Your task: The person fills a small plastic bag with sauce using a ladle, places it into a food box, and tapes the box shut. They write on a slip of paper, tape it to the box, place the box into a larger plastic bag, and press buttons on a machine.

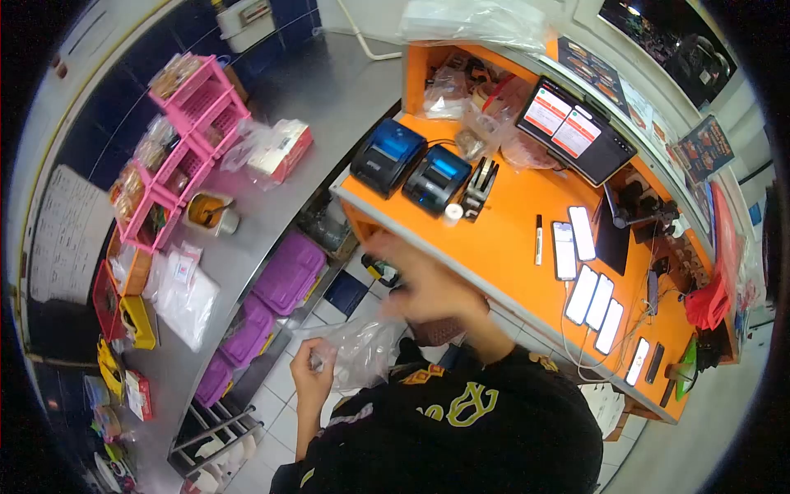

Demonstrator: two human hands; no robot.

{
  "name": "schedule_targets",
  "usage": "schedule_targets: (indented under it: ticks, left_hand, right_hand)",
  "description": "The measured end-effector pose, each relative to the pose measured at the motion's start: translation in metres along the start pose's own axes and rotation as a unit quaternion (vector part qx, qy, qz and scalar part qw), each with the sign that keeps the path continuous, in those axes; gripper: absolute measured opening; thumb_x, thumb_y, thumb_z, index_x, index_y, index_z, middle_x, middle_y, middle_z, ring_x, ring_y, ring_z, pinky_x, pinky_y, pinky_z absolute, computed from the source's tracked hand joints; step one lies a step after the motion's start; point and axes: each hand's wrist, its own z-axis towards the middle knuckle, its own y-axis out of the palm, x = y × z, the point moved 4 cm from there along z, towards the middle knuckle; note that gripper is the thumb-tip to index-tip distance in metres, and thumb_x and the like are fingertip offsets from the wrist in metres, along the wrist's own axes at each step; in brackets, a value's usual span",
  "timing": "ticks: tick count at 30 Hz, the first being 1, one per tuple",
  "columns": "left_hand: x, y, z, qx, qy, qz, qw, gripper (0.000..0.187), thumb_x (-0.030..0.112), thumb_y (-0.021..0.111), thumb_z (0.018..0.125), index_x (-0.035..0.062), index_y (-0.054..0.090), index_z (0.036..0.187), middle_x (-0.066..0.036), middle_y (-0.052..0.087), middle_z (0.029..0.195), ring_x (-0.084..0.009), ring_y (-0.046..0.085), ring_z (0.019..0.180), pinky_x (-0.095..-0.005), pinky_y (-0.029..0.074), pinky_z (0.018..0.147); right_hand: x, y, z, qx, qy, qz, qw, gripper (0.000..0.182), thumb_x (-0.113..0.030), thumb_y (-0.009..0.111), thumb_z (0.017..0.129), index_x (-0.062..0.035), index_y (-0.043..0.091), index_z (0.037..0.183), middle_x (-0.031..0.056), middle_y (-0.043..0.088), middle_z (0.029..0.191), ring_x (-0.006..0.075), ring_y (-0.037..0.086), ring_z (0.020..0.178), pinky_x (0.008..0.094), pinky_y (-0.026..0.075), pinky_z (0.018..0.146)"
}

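My left hand (pixel 315 372) is closed on one end of a crumpled clear plastic bag (pixel 362 350), held in front of my black shirt. My right hand (pixel 418 284) is raised just above the bag's other end, by the edge of the orange counter (pixel 510 272). It is blurred by motion, so its grip cannot be made out. A small dark object (pixel 380 271) shows just to the left of that hand.
Two blue receipt printers (pixel 411 165), a tape dispenser (pixel 479 188), a tablet (pixel 576 130) and several phones (pixel 588 292) sit on the orange counter. A steel counter (pixel 329 90) on the left carries pink racks (pixel 185 136) and bagged goods. Purple bins (pixel 288 272) are stored under it.
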Motion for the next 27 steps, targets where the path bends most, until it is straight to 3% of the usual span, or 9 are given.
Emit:
schedule_targets:
  ticks: [1, 4, 11, 13, 16, 17, 21, 23, 27]
  left_hand:
    - [-0.001, -0.011, -0.008, 0.0, 0.012, -0.004, 1.0, 0.028, -0.005, 0.061, 0.075, -0.0002, 0.053, 0.101, -0.01, 0.06, 0.094, -0.0144, 0.057, 0.081, -0.027, 0.045, 0.074]
    - [-0.001, -0.061, -0.043, 0.061, 0.036, -0.024, 0.997, 0.033, -0.009, 0.05, 0.076, -0.0008, 0.052, 0.109, -0.012, 0.061, 0.098, -0.018, 0.06, 0.09, -0.0292, 0.046, 0.079]
    - [-0.072, -0.217, -0.172, 0.167, 0.077, 0.136, 0.974, 0.052, -0.01, 0.034, 0.07, -0.005, 0.044, 0.121, -0.02, 0.057, 0.112, -0.0283, 0.058, 0.102, -0.0336, 0.043, 0.091]
    - [-0.123, -0.293, -0.239, 0.365, 0.15, 0.112, 0.912, 0.041, -0.004, 0.039, 0.076, -0.0055, 0.046, 0.116, -0.019, 0.056, 0.107, -0.027, 0.058, 0.095, -0.0341, 0.044, 0.088]
    - [-0.124, -0.339, -0.302, 0.472, 0.168, 0.142, 0.853, 0.026, 0.011, 0.043, 0.091, -0.0037, 0.046, 0.113, -0.012, 0.053, 0.099, -0.0217, 0.055, 0.092, -0.0331, 0.045, 0.086]
    - [-0.146, -0.348, -0.32, 0.491, 0.022, 0.121, 0.863, 0.03, 0.018, 0.045, 0.094, 0.0, 0.044, 0.118, -0.012, 0.051, 0.106, -0.0203, 0.054, 0.095, -0.0324, 0.045, 0.087]
    - [-0.125, -0.369, -0.35, 0.219, -0.094, 0.014, 0.971, 0.104, 0.034, 0.08, 0.062, 0.0055, 0.021, 0.142, -0.014, 0.029, 0.142, -0.0293, 0.032, 0.13, -0.0443, 0.028, 0.104]
    - [-0.092, -0.373, -0.336, 0.324, -0.006, 0.099, 0.941, 0.095, 0.032, 0.081, 0.061, 0.0069, 0.03, 0.137, -0.013, 0.038, 0.137, -0.0321, 0.034, 0.128, -0.047, 0.031, 0.1]
    - [-0.174, -0.372, -0.324, 0.296, -0.129, 0.18, 0.929, 0.047, 0.012, 0.07, 0.065, 0.0055, 0.055, 0.109, -0.012, 0.057, 0.1, -0.0323, 0.051, 0.1, -0.0421, 0.038, 0.084]
  right_hand:
    - [-0.006, 0.066, -0.006, -0.104, -0.06, 0.099, 0.988, 0.078, -0.022, 0.075, 0.066, -0.0059, 0.04, 0.134, 0.018, 0.04, 0.136, 0.0314, 0.045, 0.118, 0.042, 0.033, 0.1]
    - [-0.028, 0.172, -0.003, -0.28, 0.162, 0.027, 0.946, 0.039, -0.008, 0.064, 0.073, -0.0079, 0.056, 0.112, 0.0206, 0.062, 0.096, 0.037, 0.06, 0.09, 0.0425, 0.047, 0.077]
    - [-0.127, 0.267, 0.016, -0.24, -0.074, 0.038, 0.967, 0.009, -0.006, 0.057, 0.079, -0.0034, 0.061, 0.087, 0.0163, 0.063, 0.078, 0.0346, 0.062, 0.074, 0.0398, 0.048, 0.063]
    - [-0.151, 0.271, 0.034, -0.154, -0.065, 0.17, 0.971, 0.009, -0.012, 0.06, 0.079, -0.0042, 0.063, 0.082, 0.0167, 0.062, 0.07, 0.0361, 0.061, 0.069, 0.0379, 0.046, 0.06]
    - [-0.22, 0.301, 0.042, -0.207, -0.109, 0.249, 0.94, 0.01, -0.014, 0.065, 0.079, -0.0038, 0.065, 0.079, 0.0127, 0.061, 0.066, 0.0185, 0.058, 0.057, 0.0312, 0.043, 0.054]
    - [-0.229, 0.318, 0.049, -0.243, -0.083, 0.201, 0.945, 0.013, -0.016, 0.069, 0.077, -0.0038, 0.064, 0.074, 0.0069, 0.06, 0.064, 0.0088, 0.053, 0.056, 0.0272, 0.041, 0.052]
    - [-0.267, 0.405, 0.067, -0.313, -0.081, 0.315, 0.892, 0.017, -0.013, 0.071, 0.076, -0.0029, 0.058, 0.081, -0.0013, 0.056, 0.069, 0.0057, 0.047, 0.063, 0.0232, 0.039, 0.054]
    - [-0.296, 0.456, 0.047, -0.426, -0.049, 0.227, 0.874, 0.02, -0.012, 0.072, 0.071, -0.0043, 0.056, 0.081, 0.0012, 0.057, 0.07, 0.0088, 0.049, 0.062, 0.0247, 0.04, 0.055]
    - [-0.334, 0.553, 0.044, -0.419, -0.175, 0.114, 0.884, 0.026, -0.007, 0.069, 0.062, -0.0061, 0.057, 0.086, 0.0078, 0.057, 0.074, 0.0191, 0.054, 0.065, 0.0323, 0.043, 0.059]
